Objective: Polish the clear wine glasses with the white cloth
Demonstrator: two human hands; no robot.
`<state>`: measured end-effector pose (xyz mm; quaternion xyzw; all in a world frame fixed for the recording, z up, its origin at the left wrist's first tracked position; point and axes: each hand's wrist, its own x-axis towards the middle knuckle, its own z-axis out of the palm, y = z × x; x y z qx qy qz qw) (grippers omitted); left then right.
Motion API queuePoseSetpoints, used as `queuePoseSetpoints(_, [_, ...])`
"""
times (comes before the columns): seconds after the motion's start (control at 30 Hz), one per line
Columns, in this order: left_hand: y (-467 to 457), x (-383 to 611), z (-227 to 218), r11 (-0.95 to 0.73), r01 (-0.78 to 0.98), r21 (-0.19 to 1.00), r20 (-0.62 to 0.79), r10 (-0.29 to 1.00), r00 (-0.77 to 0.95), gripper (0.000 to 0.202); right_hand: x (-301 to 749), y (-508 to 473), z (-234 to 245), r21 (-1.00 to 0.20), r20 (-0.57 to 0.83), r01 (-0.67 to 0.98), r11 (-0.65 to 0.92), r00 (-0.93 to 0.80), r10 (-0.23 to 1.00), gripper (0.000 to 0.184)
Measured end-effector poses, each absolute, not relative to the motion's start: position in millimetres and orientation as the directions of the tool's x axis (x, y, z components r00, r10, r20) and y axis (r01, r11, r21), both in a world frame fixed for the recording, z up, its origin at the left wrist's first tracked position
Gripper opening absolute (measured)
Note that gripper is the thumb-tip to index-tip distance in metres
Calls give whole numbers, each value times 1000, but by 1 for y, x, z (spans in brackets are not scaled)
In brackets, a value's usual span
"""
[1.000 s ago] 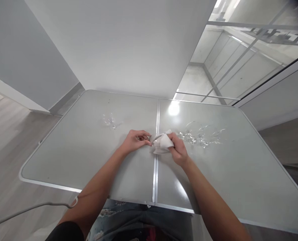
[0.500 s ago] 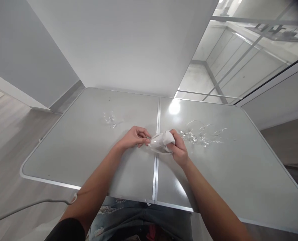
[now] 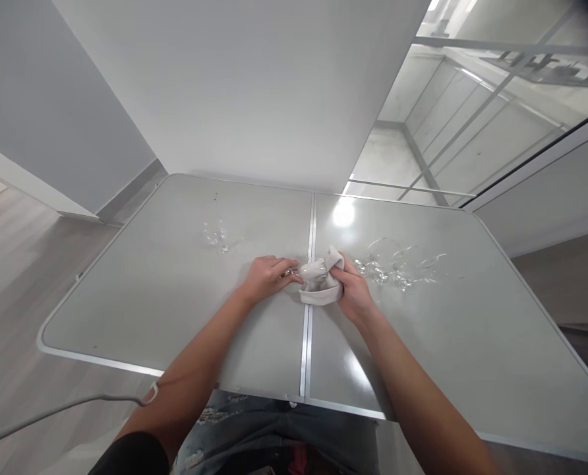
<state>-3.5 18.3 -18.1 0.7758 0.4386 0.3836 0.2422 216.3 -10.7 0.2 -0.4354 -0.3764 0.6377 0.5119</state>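
Observation:
Over the table's centre seam, my left hand (image 3: pixel 269 277) is closed on the stem end of a clear stemmed glass (image 3: pixel 312 269). My right hand (image 3: pixel 354 289) grips a white cloth (image 3: pixel 320 295), which is wrapped partly around the glass's bowl and hangs in a loop below it. Part of the bowl shows through between the cloth's folds. Just right of my right hand, several clear stemmed glasses (image 3: pixel 380 274) stand close together. Further left and beyond my left hand is another small group of clear glassware (image 3: pixel 219 239), whose number is hard to make out.
The grey folding table (image 3: pixel 140 284) has a metal rim and a metal centre seam (image 3: pixel 306 349). A white wall (image 3: pixel 244 92) rises at its far edge, with a glazed partition (image 3: pixel 422 132) to the right. A grey cable (image 3: pixel 76 400) runs by my left forearm.
My left hand has shifted from pinching near the cloth's edge to holding the glass's stem end. The cloth has opened into a loop, baring more of the glass.

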Motion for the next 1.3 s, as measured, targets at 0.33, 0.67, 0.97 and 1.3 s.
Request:
queuePoseSetpoints(0.33, [25,-16,2,180,102,978,-205,781,590,45,231,-21,2,-897,377,92,432,-352,857,13])
queuePoseSetpoints(0.67, [17,-4,-11,-514,272,814,474,857,199,32,224,-13,2,-928,75,-362,89,53,996,20])
queuePoseSetpoints(0.97, [13,8,-11,-9,-126,992,60,912,405,50,199,-24,13,-832,-15,-554,3,29,999,34])
queuePoseSetpoints(1.3, [6,23,-6,31,-92,995,37,761,648,61,205,-26,13,-896,37,-442,48,33,999,43])
